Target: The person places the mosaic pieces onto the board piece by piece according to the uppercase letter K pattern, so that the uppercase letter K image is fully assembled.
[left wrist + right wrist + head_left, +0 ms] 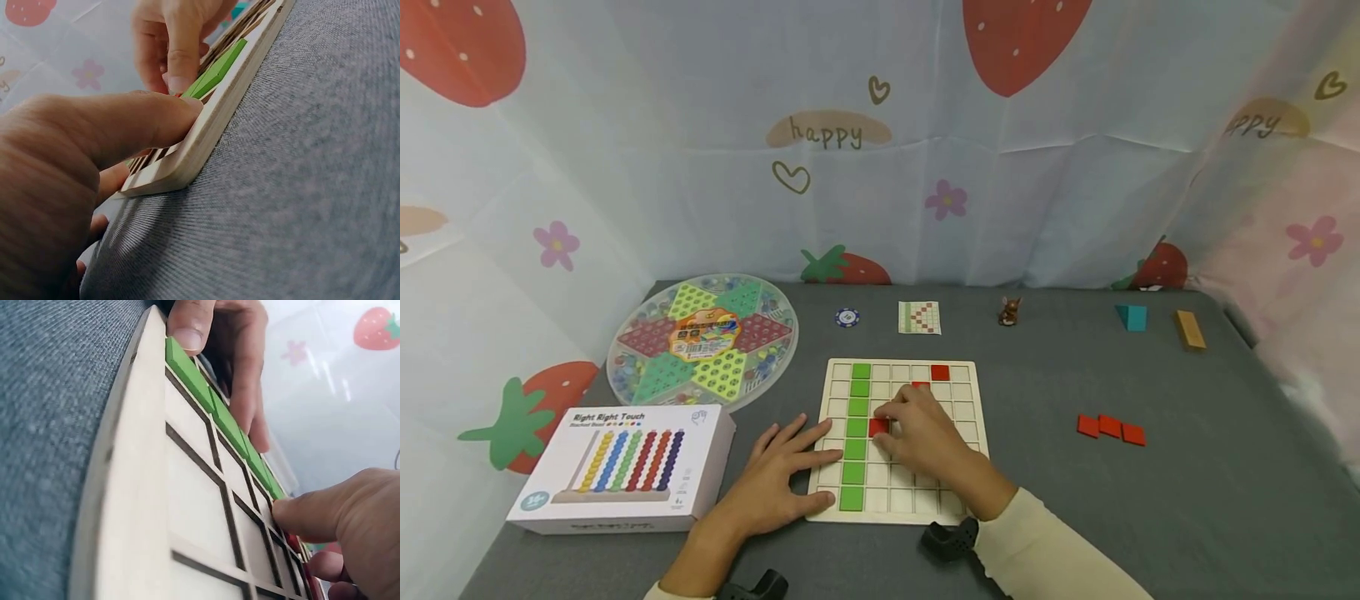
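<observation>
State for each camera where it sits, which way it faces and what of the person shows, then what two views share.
Head: above, looking forward and down at the wooden grid board; left hand, right hand and both forearms show.
Left wrist: low on the grey cloth, facing along the board edge; left thumb and right fingers show.
Right wrist: low over the board, facing the green tiles.
Shared: both wrist views show the green tiles.

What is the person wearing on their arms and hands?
Both hands are bare, with no gloves or rings showing. The right hand comes out of a long cream sleeve. A black camera mount sits at that wrist, and another black mount sits by the left hand.
</observation>
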Demonstrator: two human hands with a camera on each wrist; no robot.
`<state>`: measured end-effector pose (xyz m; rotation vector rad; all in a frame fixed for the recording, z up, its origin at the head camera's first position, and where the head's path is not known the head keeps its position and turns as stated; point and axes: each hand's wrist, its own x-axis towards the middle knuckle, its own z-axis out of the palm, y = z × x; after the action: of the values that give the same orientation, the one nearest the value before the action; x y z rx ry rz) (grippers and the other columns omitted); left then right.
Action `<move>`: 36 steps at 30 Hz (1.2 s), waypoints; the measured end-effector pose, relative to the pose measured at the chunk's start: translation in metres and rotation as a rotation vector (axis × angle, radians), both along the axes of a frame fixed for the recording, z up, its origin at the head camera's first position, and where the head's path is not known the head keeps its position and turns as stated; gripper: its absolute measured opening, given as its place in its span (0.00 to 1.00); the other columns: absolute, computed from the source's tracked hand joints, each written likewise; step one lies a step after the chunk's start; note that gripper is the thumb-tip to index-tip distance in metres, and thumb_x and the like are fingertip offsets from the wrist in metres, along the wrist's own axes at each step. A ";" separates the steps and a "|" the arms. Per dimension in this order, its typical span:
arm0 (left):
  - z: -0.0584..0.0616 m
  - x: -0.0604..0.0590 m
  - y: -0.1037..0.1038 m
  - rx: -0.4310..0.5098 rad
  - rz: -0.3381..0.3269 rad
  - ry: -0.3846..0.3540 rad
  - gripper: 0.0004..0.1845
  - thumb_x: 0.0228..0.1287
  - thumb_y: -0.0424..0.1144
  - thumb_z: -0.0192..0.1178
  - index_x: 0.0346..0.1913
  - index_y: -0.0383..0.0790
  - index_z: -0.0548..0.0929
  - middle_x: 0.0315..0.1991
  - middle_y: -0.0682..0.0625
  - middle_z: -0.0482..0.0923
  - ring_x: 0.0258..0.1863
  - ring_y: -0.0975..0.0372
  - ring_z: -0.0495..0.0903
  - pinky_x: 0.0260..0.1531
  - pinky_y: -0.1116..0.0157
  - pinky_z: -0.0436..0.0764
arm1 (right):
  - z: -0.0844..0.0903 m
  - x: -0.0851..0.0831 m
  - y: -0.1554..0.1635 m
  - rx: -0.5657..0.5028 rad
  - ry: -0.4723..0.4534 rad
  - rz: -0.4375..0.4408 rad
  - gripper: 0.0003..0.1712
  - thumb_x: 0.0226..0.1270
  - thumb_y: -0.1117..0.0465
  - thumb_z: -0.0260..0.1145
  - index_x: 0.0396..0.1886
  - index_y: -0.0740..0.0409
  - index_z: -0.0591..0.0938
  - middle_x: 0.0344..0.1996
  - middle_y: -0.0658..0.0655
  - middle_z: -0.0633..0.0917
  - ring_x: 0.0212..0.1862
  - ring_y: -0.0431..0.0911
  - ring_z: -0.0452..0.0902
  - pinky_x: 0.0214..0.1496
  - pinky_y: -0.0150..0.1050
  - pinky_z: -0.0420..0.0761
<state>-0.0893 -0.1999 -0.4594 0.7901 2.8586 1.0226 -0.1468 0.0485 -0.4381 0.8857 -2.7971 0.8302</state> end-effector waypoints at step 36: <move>0.000 0.000 -0.002 0.003 -0.009 -0.016 0.28 0.56 0.56 0.67 0.59 0.52 0.82 0.71 0.52 0.61 0.72 0.48 0.50 0.66 0.43 0.40 | 0.080 0.038 0.182 -0.385 0.218 -0.030 0.35 0.45 0.80 0.73 0.58 0.63 0.80 0.47 0.49 0.78 0.43 0.39 0.67 0.43 0.31 0.67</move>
<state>-0.0892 -0.2019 -0.4598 0.7905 2.8386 1.0270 -0.1090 0.2302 -0.3585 0.8087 -2.3479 1.1385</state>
